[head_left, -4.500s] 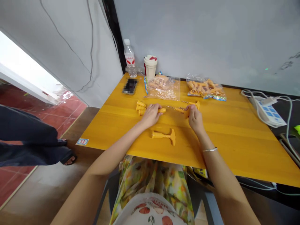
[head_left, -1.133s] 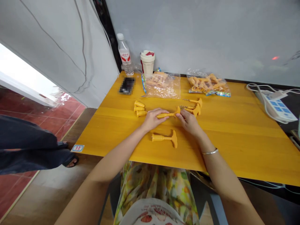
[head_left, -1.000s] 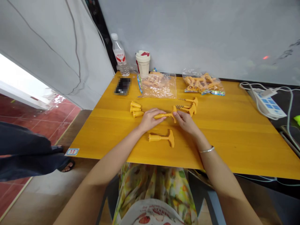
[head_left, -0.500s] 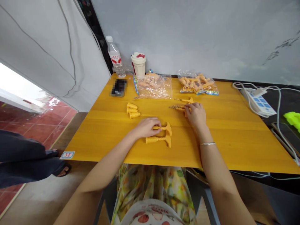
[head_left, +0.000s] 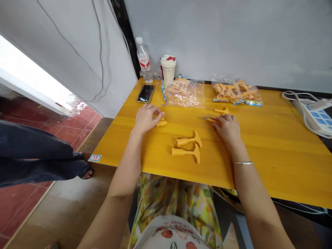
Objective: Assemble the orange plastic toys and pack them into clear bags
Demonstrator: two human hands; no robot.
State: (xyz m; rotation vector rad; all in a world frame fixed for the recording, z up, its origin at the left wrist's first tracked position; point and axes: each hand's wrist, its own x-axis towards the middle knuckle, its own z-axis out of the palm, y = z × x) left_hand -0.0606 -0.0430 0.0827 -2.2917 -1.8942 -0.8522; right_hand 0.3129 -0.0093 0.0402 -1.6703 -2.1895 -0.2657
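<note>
My left hand (head_left: 147, 118) is over the small yellow sleeves (head_left: 162, 123) left of centre, its thumb and fingers apart, partly covering them. My right hand (head_left: 228, 127) has its fingers closed at the handle of a yellow corkscrew-like tool (head_left: 209, 118), whose metal spiral points left. Just behind it lies a second such tool (head_left: 222, 110) with a bare spiral. Nearer the front edge, two yellow T-handled tools (head_left: 188, 140) (head_left: 187, 151) lie side by side with sleeves over their shafts, handles to the right.
Along the back of the table (head_left: 264, 138) stand a bottle (head_left: 144, 64) and a cup (head_left: 168, 69), with a phone (head_left: 145, 93) in front. Two clear bags (head_left: 185, 97) (head_left: 236, 92) hold yellow parts. A power strip (head_left: 317, 116) sits right. A person's legs (head_left: 38, 155) show at left.
My left hand has let go of the upper sleeved tool and moved back and left to the small sleeves. My right hand stays at the spiral tool. The view has shifted.
</note>
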